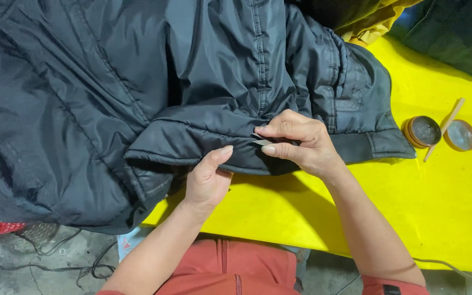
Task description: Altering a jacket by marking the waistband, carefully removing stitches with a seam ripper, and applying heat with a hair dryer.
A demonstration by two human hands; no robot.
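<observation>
A dark padded jacket (137, 82) lay spread over a yellow table (411, 207), and its folded hem edge hung near the front of the table, just before the person. The right hand (301, 143) was closed in a pinch on a small thin metal tool (261, 140), perhaps a blade or a thread clipper; the view was too small to tell which. Its tip touched the seam of the hem. The left hand (207, 180) was half curled under the fold, and its thumb pressed the cloth from below, just beside the tool. To do this step well, I judged that the left hand should hold the cloth flat and tight at the seam, so that the tool would meet only thread and not the shiny shell. Short, light moves along the stitch line seemed safer than one long pull. At the right side, well apart from the hands, stood an open round tin (423, 131), its lid (460, 135) and a wooden stick (444, 129) between them.
</observation>
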